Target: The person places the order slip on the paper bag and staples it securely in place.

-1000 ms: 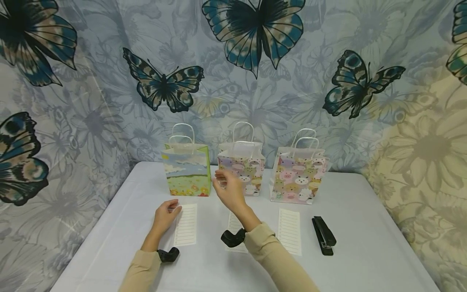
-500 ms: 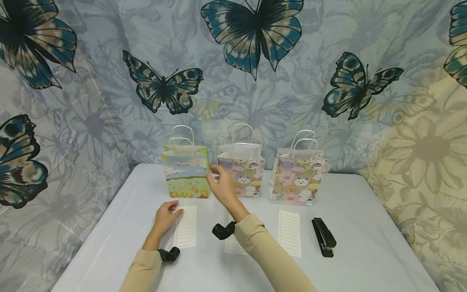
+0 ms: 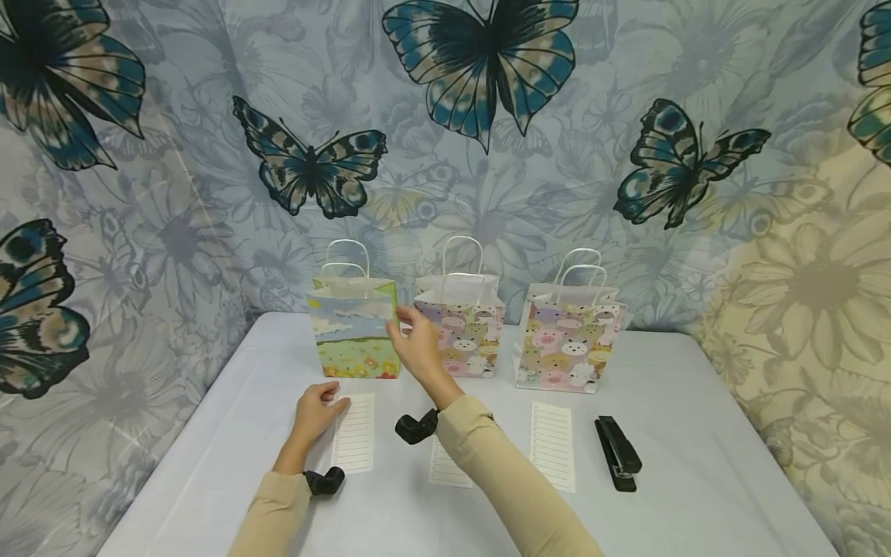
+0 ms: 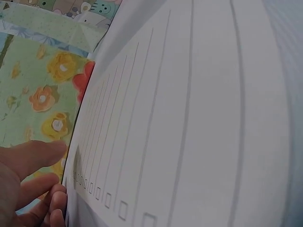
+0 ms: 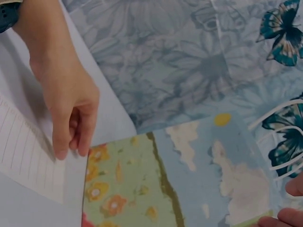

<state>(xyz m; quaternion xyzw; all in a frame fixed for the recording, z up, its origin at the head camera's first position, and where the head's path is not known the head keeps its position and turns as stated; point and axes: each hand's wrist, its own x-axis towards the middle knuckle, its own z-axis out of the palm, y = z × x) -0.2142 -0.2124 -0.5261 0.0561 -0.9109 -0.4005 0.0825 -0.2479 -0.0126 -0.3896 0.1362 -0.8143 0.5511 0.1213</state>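
Observation:
In the head view, my right hand is at the right edge of a landscape-print paper gift bag with white handles. The thumb overlaps its front, and the fingertips lie by its green side edge; a gap shows between thumb and fingers. My left hand rests on the table with loosely bent fingers, its thumb at the upper left edge of a lined paper list. In the left wrist view, that list has small checkboxes along one side. Neither hand visibly holds anything.
Two animal-print gift bags stand to the right of the landscape one. Two more lists lie in front, the middle list partly under my right forearm, the other list uncovered. A black stapler lies at the right on the white-covered table.
My right hand has moved left from in front of the middle bag to the landscape bag's right edge, uncovering more of the middle bag. The left hand has hardly moved.

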